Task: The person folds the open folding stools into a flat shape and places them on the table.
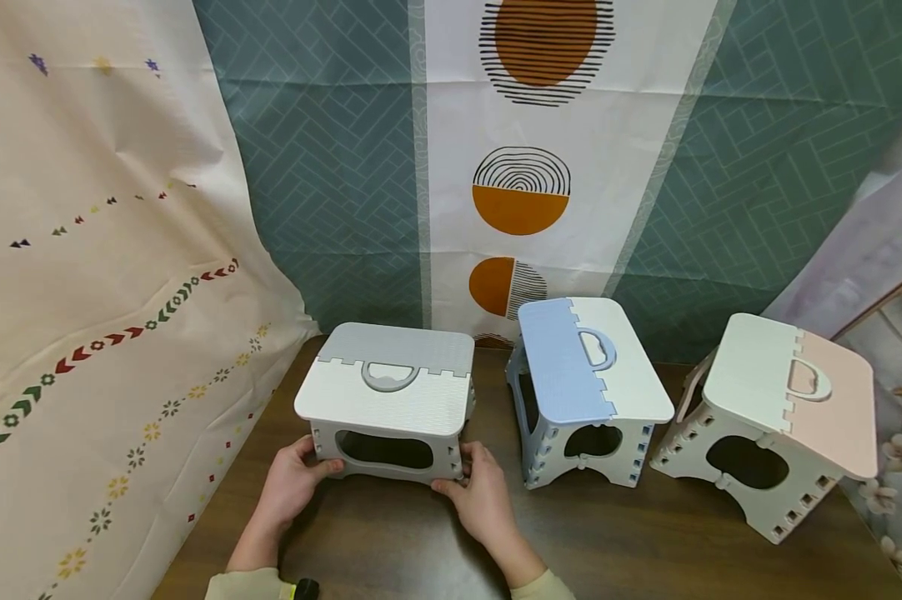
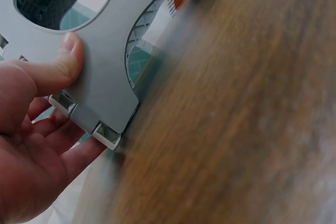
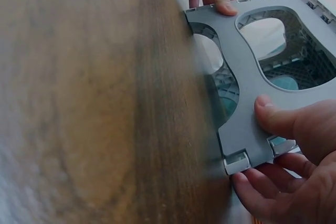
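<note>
A folding step stool with a grey and white top stands unfolded at the left of the wooden table. My left hand grips its near left leg corner, and my right hand holds the near right one. In the left wrist view the thumb of the left hand presses the grey front panel, with the fingers curled behind the edge. Similarly, the right wrist view has the right hand pinching the panel between thumb and fingers. The stool's far legs are mostly hidden.
A blue and white folding stool stands to the right, and a pink and white one farther right. Patterned cloth hangs along the table's back edge. A cream cloth borders the left side.
</note>
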`<state>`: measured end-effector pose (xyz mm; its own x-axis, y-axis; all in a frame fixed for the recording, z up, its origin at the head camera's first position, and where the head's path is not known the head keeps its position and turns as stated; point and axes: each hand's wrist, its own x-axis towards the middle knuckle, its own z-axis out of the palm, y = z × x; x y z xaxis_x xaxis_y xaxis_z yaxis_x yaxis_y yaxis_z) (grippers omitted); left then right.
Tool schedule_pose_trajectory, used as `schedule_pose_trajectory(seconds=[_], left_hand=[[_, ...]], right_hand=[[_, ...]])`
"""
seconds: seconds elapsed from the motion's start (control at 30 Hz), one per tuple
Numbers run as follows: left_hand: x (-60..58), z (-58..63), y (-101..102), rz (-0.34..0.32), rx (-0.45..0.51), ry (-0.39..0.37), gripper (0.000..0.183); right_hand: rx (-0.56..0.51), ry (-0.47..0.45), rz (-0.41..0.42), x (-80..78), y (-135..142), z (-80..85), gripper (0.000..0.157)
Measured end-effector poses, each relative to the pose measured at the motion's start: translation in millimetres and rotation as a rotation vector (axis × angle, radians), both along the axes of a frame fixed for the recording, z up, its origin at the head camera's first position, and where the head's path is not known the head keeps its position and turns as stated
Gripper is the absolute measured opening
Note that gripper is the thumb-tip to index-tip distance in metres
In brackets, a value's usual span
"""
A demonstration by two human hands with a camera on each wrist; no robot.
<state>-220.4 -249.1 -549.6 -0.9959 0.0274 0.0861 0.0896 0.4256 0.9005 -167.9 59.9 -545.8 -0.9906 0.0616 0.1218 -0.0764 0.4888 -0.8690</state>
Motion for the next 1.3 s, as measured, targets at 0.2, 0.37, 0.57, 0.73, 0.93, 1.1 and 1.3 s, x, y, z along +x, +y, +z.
schedule_pose_trajectory(seconds=[0.2,0.37,0.57,0.73,0.93,1.1,1.3], left_hand=[[-0.1,1.4,1.5,-0.021,0.027,-0.035,0.049],[1.4,3.2,4.0,-0.036,0.050,-0.051,0.053],[1.6,3.6,6.1,-0.033,0.065,-0.057,0.052],[0.0,4.3,5.9,-0.028,0.064,-0.067,0.052],[-0.7,5.1,5.0,-0.028,0.053,-0.087,0.055],[-1.2,5.0,4.5,-0.038,0.033,-0.087,0.056],[-0.4,6.6,4.9,-0.033,0.009,-0.084,0.053]], right_hand=[[0.000,0.016,0.006,0.3,0.1,0.7,0.051],[0.030,0.040,0.010,1.4,0.2,0.9,0.046],[0.030,0.037,0.013,1.7,0.8,0.3,0.043],[0.008,0.037,0.020,0.4,1.3,-0.2,0.044],[0.013,0.040,0.022,-0.3,1.4,-1.1,0.043],[0.019,0.047,0.022,0.2,1.5,-1.6,0.041],[0.020,0.067,0.032,-0.1,2.1,-2.3,0.039]])
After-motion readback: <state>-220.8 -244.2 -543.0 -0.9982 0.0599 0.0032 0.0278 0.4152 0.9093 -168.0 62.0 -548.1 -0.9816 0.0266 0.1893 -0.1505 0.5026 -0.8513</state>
